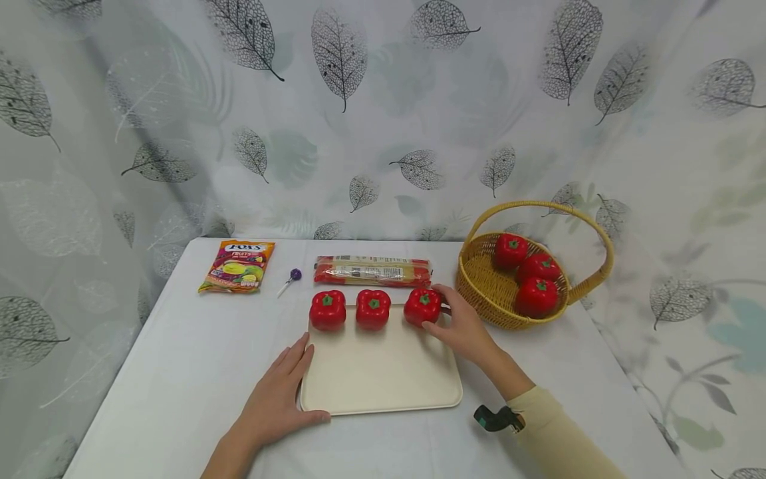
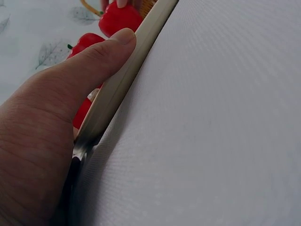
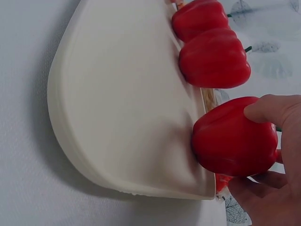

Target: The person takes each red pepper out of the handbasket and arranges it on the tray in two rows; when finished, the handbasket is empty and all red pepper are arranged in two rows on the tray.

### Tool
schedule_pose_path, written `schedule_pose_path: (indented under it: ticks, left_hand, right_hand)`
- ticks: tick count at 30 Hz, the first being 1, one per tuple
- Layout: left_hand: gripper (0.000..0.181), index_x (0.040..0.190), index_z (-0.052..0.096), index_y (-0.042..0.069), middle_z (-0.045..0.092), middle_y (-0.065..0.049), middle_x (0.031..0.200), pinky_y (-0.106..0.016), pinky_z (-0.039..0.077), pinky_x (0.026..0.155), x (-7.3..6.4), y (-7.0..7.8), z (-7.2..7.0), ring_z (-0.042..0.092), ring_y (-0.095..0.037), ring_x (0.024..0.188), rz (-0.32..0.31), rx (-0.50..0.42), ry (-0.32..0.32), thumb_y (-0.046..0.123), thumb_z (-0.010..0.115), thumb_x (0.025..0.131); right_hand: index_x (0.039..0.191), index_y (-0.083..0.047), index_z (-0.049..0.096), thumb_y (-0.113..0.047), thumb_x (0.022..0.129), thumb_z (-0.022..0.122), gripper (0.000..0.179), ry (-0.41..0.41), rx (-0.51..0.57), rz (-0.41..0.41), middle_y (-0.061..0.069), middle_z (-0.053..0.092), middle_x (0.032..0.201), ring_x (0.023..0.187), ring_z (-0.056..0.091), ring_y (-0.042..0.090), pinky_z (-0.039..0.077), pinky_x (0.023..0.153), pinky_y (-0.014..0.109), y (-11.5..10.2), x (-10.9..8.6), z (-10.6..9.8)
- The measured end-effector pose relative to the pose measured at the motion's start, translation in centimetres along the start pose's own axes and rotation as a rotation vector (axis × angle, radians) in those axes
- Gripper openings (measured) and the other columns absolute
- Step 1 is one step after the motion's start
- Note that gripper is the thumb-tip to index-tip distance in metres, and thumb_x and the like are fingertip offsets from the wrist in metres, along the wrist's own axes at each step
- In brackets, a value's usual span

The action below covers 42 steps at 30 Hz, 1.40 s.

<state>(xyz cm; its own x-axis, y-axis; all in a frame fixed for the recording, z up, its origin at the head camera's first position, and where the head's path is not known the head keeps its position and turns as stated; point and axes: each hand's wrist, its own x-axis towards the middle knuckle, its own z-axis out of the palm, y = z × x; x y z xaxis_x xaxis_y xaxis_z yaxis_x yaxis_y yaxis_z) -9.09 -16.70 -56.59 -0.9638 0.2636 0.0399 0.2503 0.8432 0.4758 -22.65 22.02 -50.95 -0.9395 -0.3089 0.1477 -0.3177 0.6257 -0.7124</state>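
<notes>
Three red bell peppers stand along the far edge of a cream tray [image 1: 383, 372]: a left one [image 1: 327, 311], a middle one [image 1: 373, 310] and a right one [image 1: 422, 307]. My right hand [image 1: 463, 329] grips the right pepper, thumb on its near side and fingers around its far side, as the right wrist view also shows. My left hand [image 1: 278, 392] rests against the tray's left side, its fingers extended along that edge. In the left wrist view the thumb [image 2: 101, 59] lies on the tray's rim [image 2: 127, 70].
A wicker basket [image 1: 487, 293] with a tall handle holds three more red peppers [image 1: 536, 297] at the right. Behind the tray lies a long red-and-yellow packet [image 1: 372, 271]. A purple lollipop [image 1: 295, 275] and a Fox's candy bag [image 1: 238, 267] lie at the back left.
</notes>
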Motion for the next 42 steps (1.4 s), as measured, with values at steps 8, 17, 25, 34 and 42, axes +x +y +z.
schedule_pose_path:
  ticks: [8,17,25,34,42]
  left_hand:
    - [0.135,0.167,0.04,0.006,0.025,-0.01,0.178,-0.06,0.038,0.122,-0.1,0.1,-0.1,0.032,-0.037,0.159,0.013,-0.004,0.019,0.094,0.073,0.07]
    - [0.136,0.169,0.038,0.008,0.022,-0.007,0.18,-0.059,0.038,0.122,0.0,0.0,0.1,0.029,-0.036,0.16,0.005,0.003,0.004,0.094,0.073,0.069]
    - [0.138,0.169,0.036,0.008,0.019,-0.006,0.18,-0.059,0.035,0.124,0.0,0.1,0.0,0.027,-0.036,0.161,-0.006,0.002,-0.005,0.095,0.072,0.068]
    - [0.139,0.169,0.036,0.008,0.019,-0.006,0.18,-0.059,0.036,0.123,0.0,-0.1,0.2,0.028,-0.036,0.161,-0.002,0.014,-0.006,0.098,0.068,0.068]
    - [0.139,0.169,0.036,0.009,0.019,-0.005,0.18,-0.059,0.038,0.122,0.0,-0.2,0.2,0.028,-0.035,0.161,-0.001,0.017,0.005,0.098,0.068,0.068]
  right_hand:
    - [0.16,-0.007,0.046,-0.02,0.087,0.093,0.088,-0.005,-0.005,0.0,0.014,0.056,0.156,0.142,0.055,0.036,0.054,0.108,0.055,-0.3,0.0,-0.2]
    - [0.16,-0.007,0.046,-0.02,0.088,0.092,0.087,0.015,-0.019,-0.014,0.016,0.053,0.158,0.143,0.053,0.038,0.052,0.11,0.058,-0.5,-0.6,-0.6]
    - [0.158,-0.007,0.049,-0.016,0.089,0.091,0.081,0.088,-0.049,-0.068,0.017,0.055,0.156,0.14,0.056,0.037,0.052,0.11,0.059,-0.7,-1.3,-1.8]
    - [0.158,-0.006,0.049,-0.013,0.09,0.09,0.08,0.14,-0.071,-0.07,0.016,0.057,0.155,0.141,0.056,0.039,0.05,0.111,0.058,-0.9,-1.8,-3.6]
    - [0.155,-0.004,0.051,-0.012,0.09,0.089,0.076,0.205,-0.085,-0.081,0.018,0.059,0.152,0.138,0.058,0.037,0.051,0.111,0.06,-0.6,-1.9,-5.1]
